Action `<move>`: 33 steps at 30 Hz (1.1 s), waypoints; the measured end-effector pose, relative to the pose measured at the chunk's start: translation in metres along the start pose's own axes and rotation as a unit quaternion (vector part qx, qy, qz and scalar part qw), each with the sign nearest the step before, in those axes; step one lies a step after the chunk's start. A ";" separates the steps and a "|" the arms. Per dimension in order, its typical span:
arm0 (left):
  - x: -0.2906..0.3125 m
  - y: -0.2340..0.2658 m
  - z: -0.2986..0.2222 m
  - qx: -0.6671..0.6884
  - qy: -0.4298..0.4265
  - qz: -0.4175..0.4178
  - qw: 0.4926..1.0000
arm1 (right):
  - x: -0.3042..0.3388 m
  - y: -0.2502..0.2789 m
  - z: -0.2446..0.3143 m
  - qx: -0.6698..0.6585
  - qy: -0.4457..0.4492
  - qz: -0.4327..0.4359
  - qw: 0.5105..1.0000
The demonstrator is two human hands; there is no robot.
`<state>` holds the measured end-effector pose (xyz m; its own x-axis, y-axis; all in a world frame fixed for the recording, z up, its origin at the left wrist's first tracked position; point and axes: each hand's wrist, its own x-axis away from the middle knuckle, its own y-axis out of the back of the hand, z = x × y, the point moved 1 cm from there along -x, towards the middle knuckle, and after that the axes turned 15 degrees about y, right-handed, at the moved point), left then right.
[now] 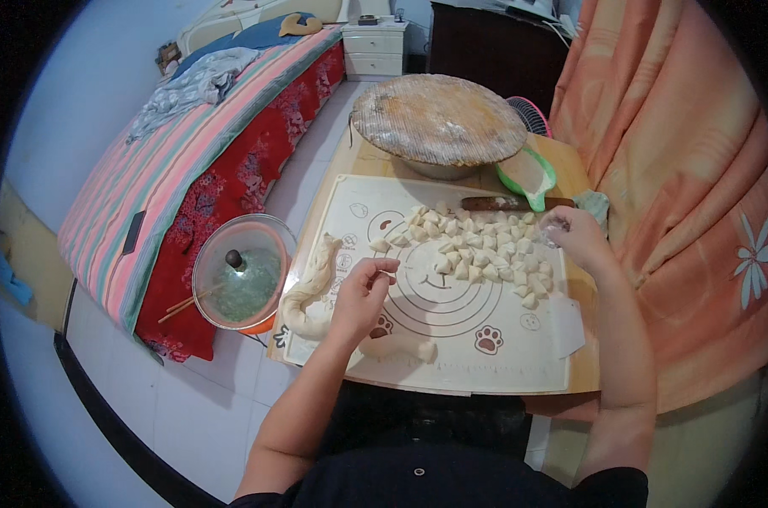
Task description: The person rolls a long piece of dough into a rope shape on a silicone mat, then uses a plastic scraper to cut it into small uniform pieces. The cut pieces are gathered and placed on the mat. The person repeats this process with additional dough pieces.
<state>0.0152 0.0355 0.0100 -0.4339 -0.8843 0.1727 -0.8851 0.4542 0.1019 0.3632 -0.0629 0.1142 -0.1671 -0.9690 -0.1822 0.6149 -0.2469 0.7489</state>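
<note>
Many small cut dough pieces (486, 245) lie floured on a pale printed baking mat (452, 368). My left hand (363, 296) hovers over the mat's left part, fingers loosely bent, with nothing visible in them. Behind and beneath it a long rope of dough (303, 317) curves along the mat, partly hidden by my wrist. At the right end of the pieces my right hand (577, 239) points down, its fingers drawn together and whitened with flour. What they hold, if anything, cannot be made out. A white dough scraper (568, 326) rests at the mat's right edge.
A floury round woven lid (439, 118) covers a basin at the table's back. Before it sit a rolling pin (486, 203) and a green scoop (528, 173) of flour. Left of the table stands a glass-lidded pot (244, 271) with chopsticks (181, 306). An orange curtain (689, 237) hangs close right.
</note>
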 end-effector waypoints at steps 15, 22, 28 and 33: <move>0.022 0.029 0.011 -0.116 -0.056 -0.031 0.991 | -0.004 -0.073 0.009 -0.047 0.096 -0.074 0.991; 0.051 0.066 -0.003 -0.384 -0.188 -0.009 0.904 | 0.063 -0.165 0.103 0.017 0.168 0.212 0.963; 0.052 0.106 -0.001 -0.566 -0.147 -0.026 0.811 | 0.087 -0.219 0.107 0.137 0.319 0.138 0.928; 0.048 0.087 0.034 -0.541 -0.234 0.018 0.807 | 0.114 -0.148 0.069 0.198 0.259 0.102 0.940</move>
<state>-0.0884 0.0288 -0.0065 -0.6964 -0.6974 -0.1694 -0.3145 0.0843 0.9455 0.2001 -0.1362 0.0265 0.3838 -0.8974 -0.2178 0.2412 -0.1302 0.9617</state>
